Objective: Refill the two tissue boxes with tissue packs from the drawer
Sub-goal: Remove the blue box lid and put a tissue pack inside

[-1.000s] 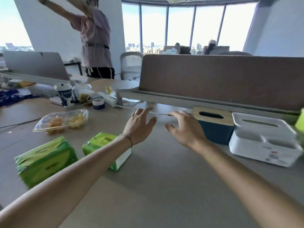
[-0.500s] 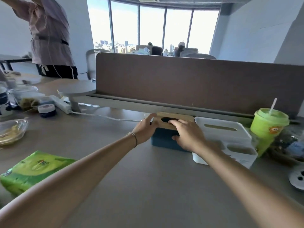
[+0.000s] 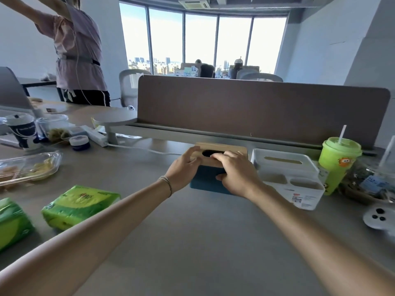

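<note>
So closest to the camera, two green tissue packs sit on the left of the bench [image 3: 203, 242], one at the very edge [image 3: 12, 223] and one just beside it [image 3: 80, 205], both unopened and well apart from the boxes. Further out, both hands are on the blue tissue box [image 3: 208, 182] with the wooden lid [image 3: 224, 149]. The left hand [image 3: 184, 168] has its fingers [image 3: 193, 151] curled over the lid's left end, and the right hand [image 3: 237, 170] has its fingers curled over the front edge right by the slot, thumb down on the blue side. Looks like the lid is about to come off, so refilling hasn't really started imo. The white tissue box [image 3: 286, 176] sits just beside it on the right, lid still on.

What could go wrong: that green cup with a straw [image 3: 338, 159] stands right next to the white box, so a wide elbow swing or shoving the boxes sideways could tip it. Also if the lid sticks, the whole blue box might lift and slam back. Behind it all is the brown divider [image 3: 256, 112] and a person standing at far left
</note>
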Available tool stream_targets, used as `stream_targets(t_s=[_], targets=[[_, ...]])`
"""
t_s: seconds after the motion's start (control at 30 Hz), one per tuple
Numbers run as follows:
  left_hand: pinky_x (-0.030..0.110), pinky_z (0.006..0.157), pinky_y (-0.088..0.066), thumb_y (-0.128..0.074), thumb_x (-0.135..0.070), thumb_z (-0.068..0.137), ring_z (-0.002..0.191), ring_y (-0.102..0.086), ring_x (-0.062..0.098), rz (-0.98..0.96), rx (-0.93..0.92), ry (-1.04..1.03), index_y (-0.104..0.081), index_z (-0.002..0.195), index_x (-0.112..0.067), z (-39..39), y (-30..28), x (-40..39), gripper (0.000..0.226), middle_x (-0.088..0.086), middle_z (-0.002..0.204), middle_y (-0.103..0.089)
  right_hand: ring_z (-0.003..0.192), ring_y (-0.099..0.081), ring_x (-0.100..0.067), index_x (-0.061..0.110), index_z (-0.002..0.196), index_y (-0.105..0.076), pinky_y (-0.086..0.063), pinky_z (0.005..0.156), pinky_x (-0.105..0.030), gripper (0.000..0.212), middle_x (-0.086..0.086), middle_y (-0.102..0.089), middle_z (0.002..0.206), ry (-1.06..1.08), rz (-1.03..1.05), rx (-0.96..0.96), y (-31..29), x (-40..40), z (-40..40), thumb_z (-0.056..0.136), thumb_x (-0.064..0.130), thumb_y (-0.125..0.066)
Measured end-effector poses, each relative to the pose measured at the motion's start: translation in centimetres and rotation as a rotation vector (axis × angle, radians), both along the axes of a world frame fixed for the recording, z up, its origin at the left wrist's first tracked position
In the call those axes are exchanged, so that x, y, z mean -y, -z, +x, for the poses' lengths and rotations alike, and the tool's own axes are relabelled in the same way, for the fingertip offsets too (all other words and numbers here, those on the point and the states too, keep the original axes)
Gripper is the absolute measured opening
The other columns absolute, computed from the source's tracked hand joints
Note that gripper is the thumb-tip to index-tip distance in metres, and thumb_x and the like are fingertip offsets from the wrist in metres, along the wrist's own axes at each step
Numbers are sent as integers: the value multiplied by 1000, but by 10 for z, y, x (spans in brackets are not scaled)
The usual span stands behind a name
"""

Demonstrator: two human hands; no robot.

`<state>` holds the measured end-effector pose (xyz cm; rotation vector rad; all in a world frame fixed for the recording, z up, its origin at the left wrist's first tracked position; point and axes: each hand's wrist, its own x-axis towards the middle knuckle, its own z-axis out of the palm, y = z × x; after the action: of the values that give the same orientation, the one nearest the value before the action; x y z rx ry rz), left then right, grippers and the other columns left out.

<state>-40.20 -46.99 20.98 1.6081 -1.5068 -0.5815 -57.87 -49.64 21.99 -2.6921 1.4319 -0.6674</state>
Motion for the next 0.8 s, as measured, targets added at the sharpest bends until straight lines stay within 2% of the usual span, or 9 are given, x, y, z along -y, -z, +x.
stream_targets(t_s=[0.1,0.23,0.3,0.43,0.53,0.63,0.7,0.77,0.8], targets=[[36,81,-46,-45,-28,101,96,-60,25,-20,-2,-9,-51,139,-35,7,4,-38,38,6,109,-66,124,-51,-26,25,142,-54,-37,96,-30,62,-1,-63,126,-29,10,30,3,-36,1,83,18,-72],[30,74,-45,-51,-29,99,85,-59,15,-39,26,1,-51,138,-36,8,12,-91,40,-1,97,-66,123,-50,-26,30,141,-54,-41,93,-32,64,4,-62,126,-47,38,51,12,-82,-5,81,19,-73],[33,75,-47,-52,-29,98,83,-62,19,-32,32,-1,-51,138,-37,5,19,-116,41,3,94,-69,122,-50,-26,32,141,-53,-43,95,-34,65,5,-62,126,-47,56,37,19,-102,-8,80,19,-73],[27,71,-47,-55,-28,97,79,-62,22,-42,6,-12,-52,136,-38,2,37,-154,40,5,90,-70,124,-47,-23,34,140,-53,-44,99,-33,66,8,-61,126,-67,76,22,30,-131,-11,80,17,-74],[21,61,-44,-53,-28,97,65,-56,12,-50,-42,-8,-52,133,-41,3,45,-165,39,1,81,-67,123,-46,-21,34,140,-51,-44,94,-31,65,9,-59,124,-79,100,14,34,-139,-11,81,15,-73],[19,58,-41,-53,-27,96,61,-51,8,-48,-76,-9,-52,133,-42,2,45,-167,40,6,80,-66,123,-47,-20,36,139,-51,-46,93,-31,65,10,-59,123,-81,105,-6,30,-141,-11,80,19,-74],[17,65,-43,-53,-33,95,69,-55,6,-40,-125,-12,-51,133,-40,4,46,-163,39,-2,87,-67,119,-50,-19,37,136,-54,-46,93,-31,58,12,-62,122,-97,128,-27,25,-140,-12,81,35,-75],[18,86,-47,-53,-50,88,95,-62,2,-62,-249,-9,-52,133,-38,8,46,-155,47,-10,109,-69,113,-52,-20,40,125,-62,-47,93,-33,44,15,-67,115,-111,153,-8,20,-137,-10,85,57,-64],[24,97,-47,-53,-56,84,108,-62,6,-75,-346,-17,-52,135,-35,10,46,-146,55,-7,120,-67,106,-54,-21,40,114,-66,-45,96,-35,38,15,-70,106,-104,147,2,19,-133,-8,89,65,-53]])
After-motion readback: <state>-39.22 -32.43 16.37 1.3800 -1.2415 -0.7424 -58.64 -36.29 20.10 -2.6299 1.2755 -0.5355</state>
